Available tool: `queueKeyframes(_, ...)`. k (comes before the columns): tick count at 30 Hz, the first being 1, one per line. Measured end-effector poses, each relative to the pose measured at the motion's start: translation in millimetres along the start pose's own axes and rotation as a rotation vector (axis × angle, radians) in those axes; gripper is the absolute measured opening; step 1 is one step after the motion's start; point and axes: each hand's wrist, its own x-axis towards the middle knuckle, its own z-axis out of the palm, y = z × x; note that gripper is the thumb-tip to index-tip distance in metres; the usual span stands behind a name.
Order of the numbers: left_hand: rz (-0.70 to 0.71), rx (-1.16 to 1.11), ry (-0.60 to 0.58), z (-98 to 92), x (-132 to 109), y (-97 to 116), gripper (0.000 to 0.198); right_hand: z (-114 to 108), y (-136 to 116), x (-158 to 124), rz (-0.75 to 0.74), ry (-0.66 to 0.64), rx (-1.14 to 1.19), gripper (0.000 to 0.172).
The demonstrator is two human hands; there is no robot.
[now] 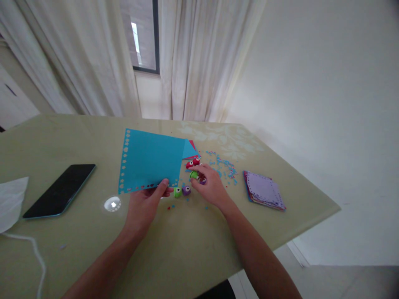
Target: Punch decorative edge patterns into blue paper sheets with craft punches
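Observation:
My left hand (146,203) pinches the near edge of a blue paper sheet (149,160) with punched holes along its left and bottom borders. The sheet is lifted slightly off the table. My right hand (210,182) rests on the table among small craft punches, its fingers closed around a green punch (194,175) and touching a purple one. Two red punches (192,162) lie just beyond it. A green punch (177,192) and a purple punch (186,190) sit between my hands.
A stack of punched coloured paper (264,191) lies to the right. Blue paper bits (226,166) are scattered near it. A black phone (60,190) lies at the left, with white tissue (11,201) and a cable. More paper (190,149) sits under the blue sheet.

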Motion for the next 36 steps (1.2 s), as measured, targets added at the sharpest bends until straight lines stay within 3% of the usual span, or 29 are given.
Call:
queueKeyframes(5,0.001,-0.001,-0.005,-0.8,0,0,0.035,1,3,-2,-0.084,-0.184,-0.333,0.044)
queueKeyframes(10,0.010,-0.036,0.005,0.0,2,-5,0.036,13,-1,-10,-0.177,-0.310,-0.319,0.037)
queueKeyframes(14,0.031,-0.042,0.031,-0.8,4,-10,0.034,20,-8,-13,-0.206,-0.290,-0.071,0.037)
queueKeyframes(18,0.019,-0.008,0.013,-3.1,4,-12,0.035,6,-6,-5,-0.123,-0.058,-0.159,0.029)
queueKeyframes(21,-0.017,-0.027,-0.114,-2.3,-2,-11,0.040,-16,3,3,-0.051,-0.003,-0.404,0.014)
queueKeyframes(23,-0.062,-0.060,-0.278,0.8,-9,-10,0.045,-28,11,4,-0.041,-0.088,-0.533,0.005)
queueKeyframes(26,-0.104,-0.116,-0.501,9.0,-21,-11,0.049,-34,23,2,-0.059,-0.215,-0.574,0.004)
queueKeyframes(28,-0.065,-0.138,-0.564,14.9,-25,-14,0.049,-31,29,0,-0.051,-0.221,-0.520,0.010)
queueKeyframes(32,0.038,-0.101,-0.499,20.1,-21,-22,0.049,-19,33,2,-0.068,-0.217,-0.381,0.030)
queueKeyframes(36,0.087,0.042,-0.326,13.6,-9,-25,0.050,-18,22,3,-0.079,-0.281,-0.389,0.027)
